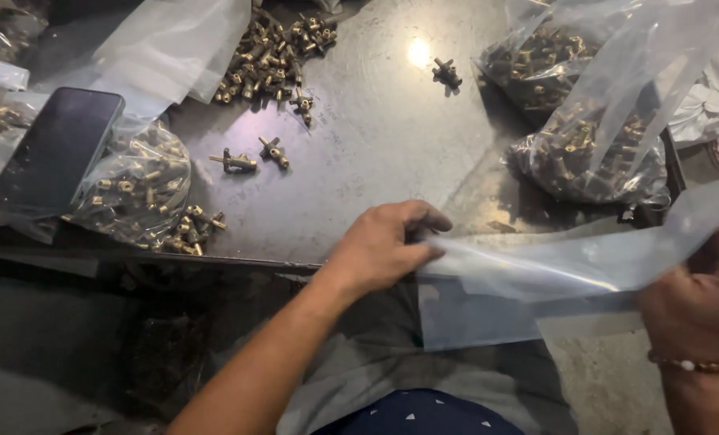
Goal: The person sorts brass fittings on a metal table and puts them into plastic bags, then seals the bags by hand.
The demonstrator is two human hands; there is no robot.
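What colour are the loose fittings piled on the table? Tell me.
Brass-gold loose fittings, head view.

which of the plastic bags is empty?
The clear bag stretched between the left hand and right hand. The bags on the metal table all hold brass fittings.

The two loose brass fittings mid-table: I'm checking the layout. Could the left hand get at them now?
Probably yes: bare table lies between the left hand and the brass fittings, but it is gripping the clear plastic bag.
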